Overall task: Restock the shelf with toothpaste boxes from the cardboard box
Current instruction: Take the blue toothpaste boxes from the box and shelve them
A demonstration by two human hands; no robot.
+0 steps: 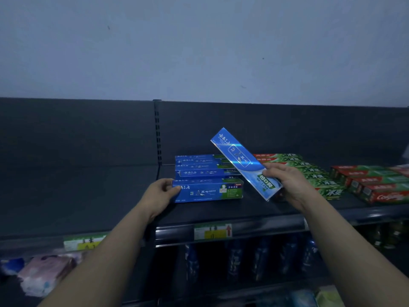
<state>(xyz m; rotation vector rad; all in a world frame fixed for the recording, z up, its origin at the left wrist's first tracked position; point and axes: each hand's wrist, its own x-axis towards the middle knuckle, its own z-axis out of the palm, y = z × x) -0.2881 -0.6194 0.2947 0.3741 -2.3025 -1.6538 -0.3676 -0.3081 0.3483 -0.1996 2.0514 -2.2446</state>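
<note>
Blue toothpaste box gripped, tilted, by right hand; left hand grips front box on shelf.

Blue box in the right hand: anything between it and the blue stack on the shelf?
Nothing visible. The right hand holds the tilted blue box in open air beside the blue stack; the left hand grips the front box at its left end, clear of the path.

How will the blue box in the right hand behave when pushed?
Probably stiff and light: the blue box juts straight, gripped at one end by the right hand. Flat sides shouldn't roll; its glossy face may slide easily.
</note>
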